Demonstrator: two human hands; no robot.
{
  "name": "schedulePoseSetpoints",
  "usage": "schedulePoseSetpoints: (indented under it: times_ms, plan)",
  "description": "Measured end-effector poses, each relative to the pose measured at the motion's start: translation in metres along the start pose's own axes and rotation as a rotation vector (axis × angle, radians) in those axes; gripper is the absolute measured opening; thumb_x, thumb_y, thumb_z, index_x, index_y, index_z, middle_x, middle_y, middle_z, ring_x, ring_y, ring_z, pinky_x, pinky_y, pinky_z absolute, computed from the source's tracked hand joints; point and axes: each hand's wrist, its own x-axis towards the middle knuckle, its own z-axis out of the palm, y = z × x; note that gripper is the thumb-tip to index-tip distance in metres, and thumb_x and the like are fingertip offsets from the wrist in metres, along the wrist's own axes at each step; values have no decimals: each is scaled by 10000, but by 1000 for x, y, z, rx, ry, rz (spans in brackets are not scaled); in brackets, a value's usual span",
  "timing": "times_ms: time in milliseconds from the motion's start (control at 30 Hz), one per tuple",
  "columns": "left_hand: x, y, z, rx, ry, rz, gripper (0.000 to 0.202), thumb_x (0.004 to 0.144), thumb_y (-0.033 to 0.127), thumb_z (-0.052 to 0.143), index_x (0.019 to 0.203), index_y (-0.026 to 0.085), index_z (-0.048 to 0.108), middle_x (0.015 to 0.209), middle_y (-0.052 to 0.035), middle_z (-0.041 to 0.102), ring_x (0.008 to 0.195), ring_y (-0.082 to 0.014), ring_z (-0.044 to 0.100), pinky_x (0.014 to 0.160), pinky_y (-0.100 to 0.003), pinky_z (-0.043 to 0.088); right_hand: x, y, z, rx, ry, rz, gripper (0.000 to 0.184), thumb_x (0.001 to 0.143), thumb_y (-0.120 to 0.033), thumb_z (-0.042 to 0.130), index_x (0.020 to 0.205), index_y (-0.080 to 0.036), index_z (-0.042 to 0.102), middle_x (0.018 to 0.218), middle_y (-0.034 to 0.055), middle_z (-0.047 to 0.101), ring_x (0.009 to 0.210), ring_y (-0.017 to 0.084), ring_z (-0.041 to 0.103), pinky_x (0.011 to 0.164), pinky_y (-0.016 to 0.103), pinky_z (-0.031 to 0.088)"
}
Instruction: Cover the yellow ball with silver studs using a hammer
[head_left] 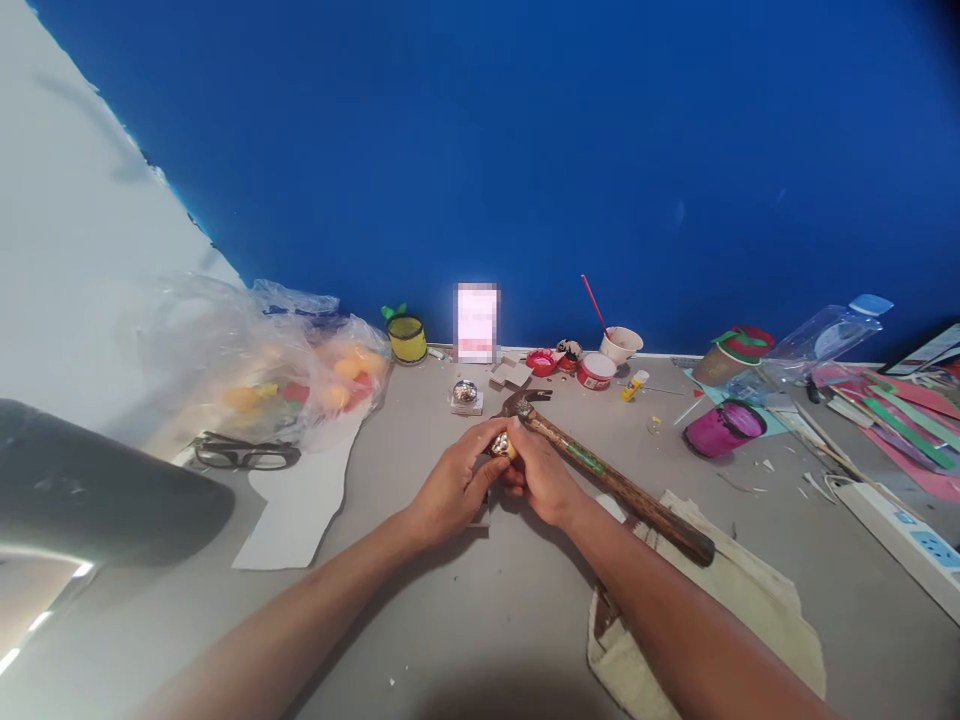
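Observation:
My left hand (454, 485) and my right hand (541, 478) meet at the middle of the grey table, fingers closed together round a small shiny silver and yellow object (502, 445). Most of that object is hidden by my fingertips. A hammer (611, 478) with a brown wooden handle lies just right of my right hand, its metal head near my fingers and its handle running down to the right. A second small shiny ball (465, 392) sits on a little base just beyond my hands.
A clear plastic bag (262, 360) with orange items and black glasses (244, 455) lie at left. Cups, a red lid and a yellow pot (406, 338) line the blue wall. A magenta cup (724, 428), paper strips and a power strip (900, 520) are at right. A beige cloth (750, 610) lies under my right forearm.

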Motion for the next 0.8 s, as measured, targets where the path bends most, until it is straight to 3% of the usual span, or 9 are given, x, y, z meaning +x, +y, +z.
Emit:
schedulePoseSetpoints:
  times_ms: [167,333,500,633,800]
  plan:
    - [-1,2,4,-24,4,-26,424,1008,331,477,1402,201,568,1415,-116,627,1306,-249,580,1152,-407,415,-1,12,3,-25,122,-10,590,826,-773,574,677,-233,389,550,-78,292,480,80,225,410,206,188]
    - [-1,5,4,-60,-12,-22,418,1010,309,466,1401,203,567,1417,-120,622,1296,-234,586,1133,-376,430,-3,15,5,-52,143,-34,594,834,-782,551,683,-234,380,571,-74,260,500,83,201,424,217,173]
    - [0,4,1,-80,-10,-44,406,1006,323,477,1386,212,571,1385,-109,636,1247,-238,610,1107,-373,448,-5,3,3,42,26,19,591,824,-767,591,669,-217,440,537,-71,340,471,75,240,396,191,199]
    - [1,8,-6,-144,-9,-111,378,1002,349,486,1339,223,600,1199,-81,712,1117,-228,664,1037,-364,502,-7,-9,-2,99,-132,71,505,803,-668,703,770,-186,556,591,-47,454,505,81,332,395,171,284]
    - [1,10,-7,-148,11,-99,373,996,365,499,1321,222,616,1221,-88,702,1119,-236,659,1026,-362,504,-9,-6,-4,25,-167,-53,462,880,-624,647,788,-186,534,610,-66,403,492,72,353,417,190,343]
